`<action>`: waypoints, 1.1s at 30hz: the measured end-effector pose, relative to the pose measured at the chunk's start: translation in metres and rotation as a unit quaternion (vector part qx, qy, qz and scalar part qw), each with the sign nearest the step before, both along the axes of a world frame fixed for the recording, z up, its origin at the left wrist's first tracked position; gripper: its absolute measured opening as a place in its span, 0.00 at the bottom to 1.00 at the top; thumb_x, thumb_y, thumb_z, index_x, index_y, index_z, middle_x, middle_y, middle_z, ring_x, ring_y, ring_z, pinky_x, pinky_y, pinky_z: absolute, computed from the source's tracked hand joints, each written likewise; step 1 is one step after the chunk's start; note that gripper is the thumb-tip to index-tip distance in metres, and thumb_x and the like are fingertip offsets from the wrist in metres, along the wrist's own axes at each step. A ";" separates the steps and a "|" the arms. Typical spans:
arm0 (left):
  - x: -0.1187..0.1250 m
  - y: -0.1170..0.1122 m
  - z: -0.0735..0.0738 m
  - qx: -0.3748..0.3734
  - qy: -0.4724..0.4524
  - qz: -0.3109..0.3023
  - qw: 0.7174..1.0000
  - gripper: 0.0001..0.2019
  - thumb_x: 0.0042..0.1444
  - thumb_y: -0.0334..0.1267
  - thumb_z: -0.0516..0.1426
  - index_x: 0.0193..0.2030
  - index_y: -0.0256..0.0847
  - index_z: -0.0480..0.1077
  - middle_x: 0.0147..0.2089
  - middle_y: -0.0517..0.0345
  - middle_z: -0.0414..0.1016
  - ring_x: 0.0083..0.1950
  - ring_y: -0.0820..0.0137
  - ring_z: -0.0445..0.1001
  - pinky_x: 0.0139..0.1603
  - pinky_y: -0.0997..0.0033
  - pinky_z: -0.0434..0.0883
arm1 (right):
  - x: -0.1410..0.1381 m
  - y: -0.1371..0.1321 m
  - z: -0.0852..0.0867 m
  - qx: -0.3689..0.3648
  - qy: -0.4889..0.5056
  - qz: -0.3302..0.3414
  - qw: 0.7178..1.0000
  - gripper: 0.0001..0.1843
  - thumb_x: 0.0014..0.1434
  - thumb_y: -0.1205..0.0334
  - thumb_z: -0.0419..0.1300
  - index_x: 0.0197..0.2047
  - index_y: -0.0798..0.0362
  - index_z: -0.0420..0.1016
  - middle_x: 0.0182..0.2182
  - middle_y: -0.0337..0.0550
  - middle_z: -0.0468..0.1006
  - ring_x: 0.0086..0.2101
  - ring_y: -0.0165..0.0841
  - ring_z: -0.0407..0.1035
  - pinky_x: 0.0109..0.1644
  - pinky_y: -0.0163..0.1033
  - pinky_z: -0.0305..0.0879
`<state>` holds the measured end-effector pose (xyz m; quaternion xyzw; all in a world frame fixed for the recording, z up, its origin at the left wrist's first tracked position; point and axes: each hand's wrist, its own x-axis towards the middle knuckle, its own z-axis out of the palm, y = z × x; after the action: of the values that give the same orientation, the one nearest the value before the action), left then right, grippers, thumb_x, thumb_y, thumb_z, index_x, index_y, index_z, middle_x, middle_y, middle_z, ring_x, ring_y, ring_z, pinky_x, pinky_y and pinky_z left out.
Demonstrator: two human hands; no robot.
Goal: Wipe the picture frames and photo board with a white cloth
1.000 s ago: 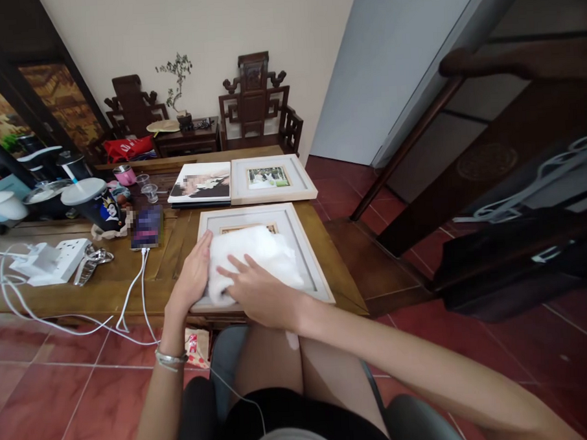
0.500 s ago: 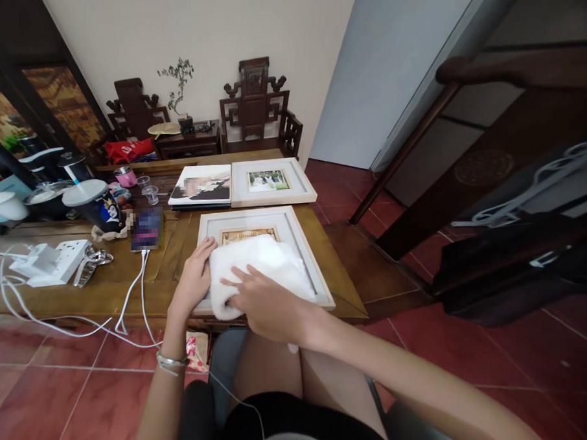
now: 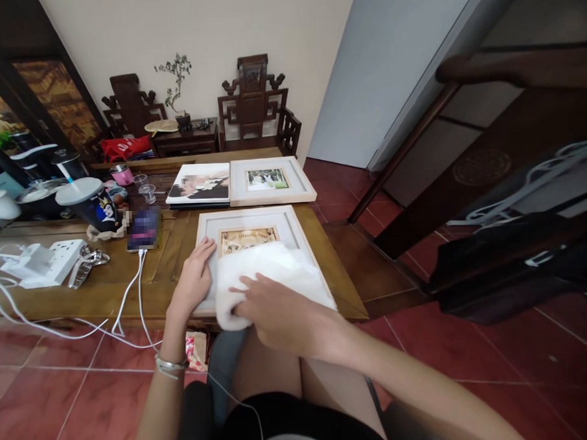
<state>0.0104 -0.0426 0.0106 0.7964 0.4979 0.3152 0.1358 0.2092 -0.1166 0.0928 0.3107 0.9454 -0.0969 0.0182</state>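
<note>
A light wooden picture frame (image 3: 306,227) lies face up at the table's near edge, a small picture (image 3: 240,240) showing in its pale mat. My left hand (image 3: 193,276) rests along the frame's left side, fingers stretched out and nearly together; its thumb is hidden. A folded, fluffy white cloth (image 3: 288,267) covers the frame's lower right part. On top of it, my right hand (image 3: 278,315) presses down with fingers somewhat spread, the cloth's left fold caught in its grip.
Behind lie a second frame (image 3: 299,179) and a square photo panel (image 3: 199,184). To the left are a plugged-in phone (image 3: 143,230), a lidded dark cup (image 3: 98,206), a white power strip (image 3: 64,259), a clear hair claw (image 3: 87,264) and loose white cables (image 3: 131,285).
My right hand and the cloth have slid toward me and slightly right, baring more of the small picture. My left hand keeps its place on the frame.
</note>
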 end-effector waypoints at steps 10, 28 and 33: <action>-0.005 0.003 -0.004 0.008 0.016 -0.025 1.000 0.23 0.59 0.25 0.45 0.59 0.30 0.69 0.64 0.42 0.68 0.70 0.60 0.58 0.70 0.50 0.57 | 0.054 -0.021 0.007 -0.009 -0.004 -0.121 0.993 0.14 0.49 0.78 0.53 0.32 0.55 0.77 0.39 0.53 0.80 0.48 0.46 0.71 0.58 0.54 0.58; -0.005 0.004 -0.005 0.002 0.006 -0.027 1.000 0.24 0.58 0.24 0.45 0.59 0.32 0.69 0.64 0.45 0.67 0.70 0.60 0.58 0.71 0.49 0.56 | 0.077 0.094 -0.017 0.134 -0.017 -0.275 0.952 0.30 0.48 0.85 0.48 0.50 0.59 0.76 0.63 0.57 0.64 0.65 0.51 0.51 0.61 0.61 0.56; -0.004 0.003 -0.004 0.007 -0.004 -0.013 1.000 0.24 0.59 0.25 0.45 0.59 0.32 0.70 0.64 0.45 0.69 0.69 0.61 0.60 0.71 0.51 0.57 | 0.024 0.122 -0.022 0.239 0.054 -0.201 0.949 0.24 0.54 0.82 0.53 0.51 0.58 0.77 0.67 0.52 0.56 0.66 0.51 0.46 0.67 0.62 0.45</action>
<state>0.0064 -0.0397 0.0066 0.8023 0.4848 0.3202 0.1366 0.2334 0.0053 0.0704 0.4836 0.8585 0.1133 -0.1276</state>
